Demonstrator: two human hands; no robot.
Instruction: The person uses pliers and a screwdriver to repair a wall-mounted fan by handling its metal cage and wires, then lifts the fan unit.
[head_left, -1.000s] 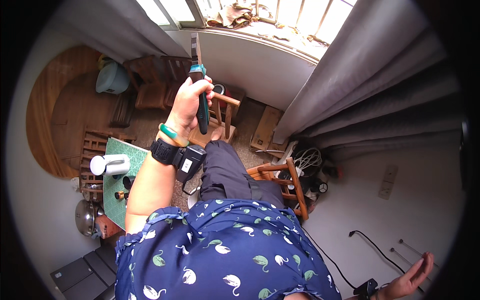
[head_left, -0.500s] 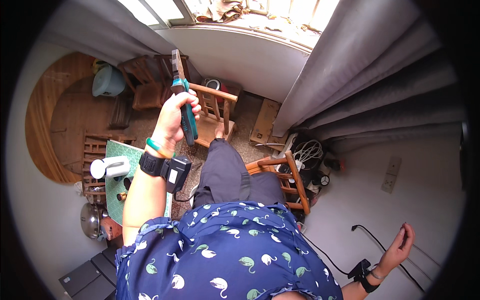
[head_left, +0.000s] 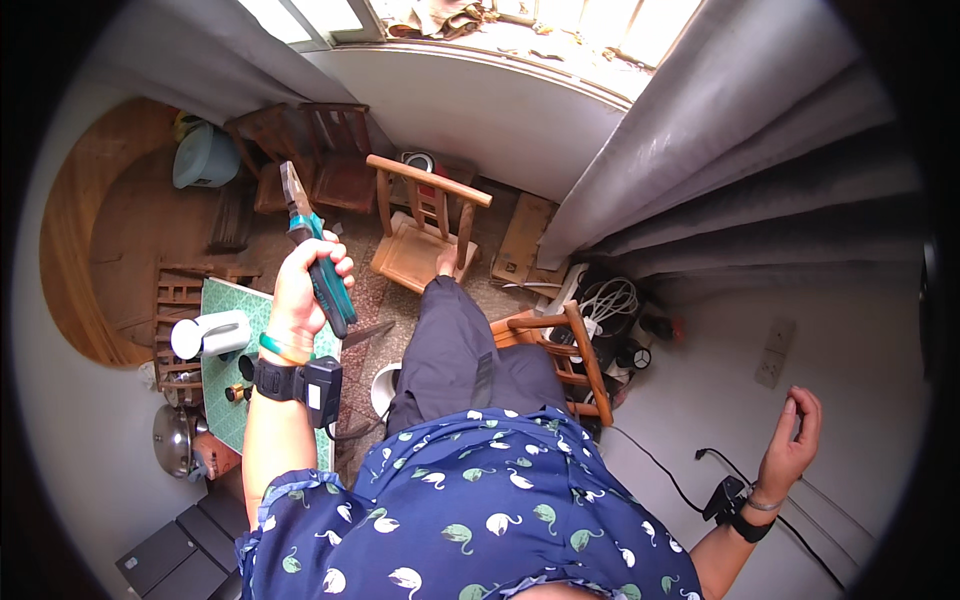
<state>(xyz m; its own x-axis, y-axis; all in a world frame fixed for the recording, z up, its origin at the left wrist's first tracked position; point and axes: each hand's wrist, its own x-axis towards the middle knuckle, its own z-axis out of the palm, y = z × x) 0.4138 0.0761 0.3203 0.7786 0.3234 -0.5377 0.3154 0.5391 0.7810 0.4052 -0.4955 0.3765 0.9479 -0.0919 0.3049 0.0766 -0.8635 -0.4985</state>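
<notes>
My left hand (head_left: 308, 292) is wrapped round the teal-and-black handles of a pair of pliers (head_left: 322, 268). Their metal jaws point up and away, toward the wooden chairs, and look closed together. Below the hand, the green-patterned table (head_left: 260, 303) bears a white jug-like container (head_left: 212, 335) lying near its left side. Well off to the right, beside the pale wall, my right hand (head_left: 790, 437) is raised with loosely bent fingers and a gap by the thumb. Nothing shows in it.
A wooden chair (head_left: 412, 252) stands ahead, with my foot at its seat. Another chair (head_left: 583, 365) is by my right leg, near coiled white cables (head_left: 612, 300). A white bucket (head_left: 384, 388) sits on the floor. A round wooden tabletop (head_left: 68, 240) leans at left; a grey curtain (head_left: 720, 150) hangs right.
My left hand has moved left and down with the pliers, whose jaws now tilt further left. My right hand has risen a little, its fingers more bent.
</notes>
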